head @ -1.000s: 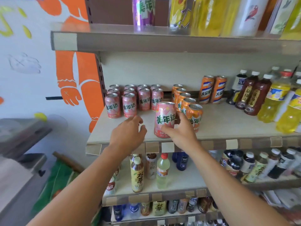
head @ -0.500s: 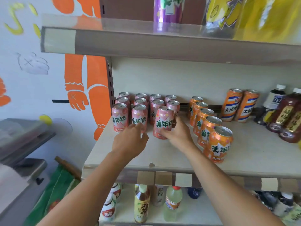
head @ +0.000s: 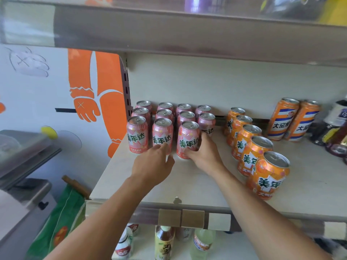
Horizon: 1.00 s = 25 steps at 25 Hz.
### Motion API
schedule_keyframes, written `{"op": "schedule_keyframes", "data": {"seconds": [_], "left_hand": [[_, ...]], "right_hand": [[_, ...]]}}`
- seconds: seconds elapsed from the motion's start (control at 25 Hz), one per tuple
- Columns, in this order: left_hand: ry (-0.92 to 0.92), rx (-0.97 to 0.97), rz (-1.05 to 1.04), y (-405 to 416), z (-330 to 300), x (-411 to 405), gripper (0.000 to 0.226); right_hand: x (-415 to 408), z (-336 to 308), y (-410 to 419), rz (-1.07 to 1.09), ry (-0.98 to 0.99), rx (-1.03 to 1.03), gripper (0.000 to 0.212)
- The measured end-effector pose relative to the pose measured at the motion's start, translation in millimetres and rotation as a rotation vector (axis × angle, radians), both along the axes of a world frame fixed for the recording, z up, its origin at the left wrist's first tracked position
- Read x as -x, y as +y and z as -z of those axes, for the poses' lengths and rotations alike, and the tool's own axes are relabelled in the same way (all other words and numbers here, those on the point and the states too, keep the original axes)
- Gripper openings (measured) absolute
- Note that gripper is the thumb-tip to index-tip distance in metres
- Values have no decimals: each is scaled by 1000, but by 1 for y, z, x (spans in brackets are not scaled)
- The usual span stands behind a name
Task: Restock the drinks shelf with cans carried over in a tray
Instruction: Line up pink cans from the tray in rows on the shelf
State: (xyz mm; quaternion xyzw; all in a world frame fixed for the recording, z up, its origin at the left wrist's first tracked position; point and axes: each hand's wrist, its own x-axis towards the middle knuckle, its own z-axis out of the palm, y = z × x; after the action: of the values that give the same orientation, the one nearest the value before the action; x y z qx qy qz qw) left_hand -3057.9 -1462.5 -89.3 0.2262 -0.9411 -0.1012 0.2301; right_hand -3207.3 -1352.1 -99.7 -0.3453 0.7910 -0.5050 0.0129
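A pink can (head: 188,138) stands upright on the cream drinks shelf (head: 187,186), third in the front row of several pink cans. My right hand (head: 204,154) grips its lower right side, thumb across the front near the base. Fingertips of my left hand (head: 153,165) touch the bottom of the neighbouring pink can (head: 162,135); its fingers are loosely bent. Another pink can (head: 137,136) stands at the row's left end. No tray is in view.
A diagonal row of orange cans (head: 268,174) runs along the right of the shelf. Taller orange-and-blue cans (head: 281,119) and dark bottles (head: 336,136) stand at the back right. An upper shelf (head: 187,38) hangs close overhead. Bottles (head: 163,243) fill the shelf below.
My right hand has carried the pink can back from the shelf's front edge and set it in the front row. My left hand moved along towards the neighbouring can. The view has closed in.
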Motion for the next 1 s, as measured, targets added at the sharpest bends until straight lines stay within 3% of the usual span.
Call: {"op": "schedule_keyframes", "data": {"seconds": [0.44,1.0], "left_hand": [[15,10,-4,4,-2,-4,25],[21,-7,-11,11,-5,-3,25]], "right_hand": [[2,-2,-3,-19,7,-14,75],[0,-6,2,-53,35,-88,63]]}}
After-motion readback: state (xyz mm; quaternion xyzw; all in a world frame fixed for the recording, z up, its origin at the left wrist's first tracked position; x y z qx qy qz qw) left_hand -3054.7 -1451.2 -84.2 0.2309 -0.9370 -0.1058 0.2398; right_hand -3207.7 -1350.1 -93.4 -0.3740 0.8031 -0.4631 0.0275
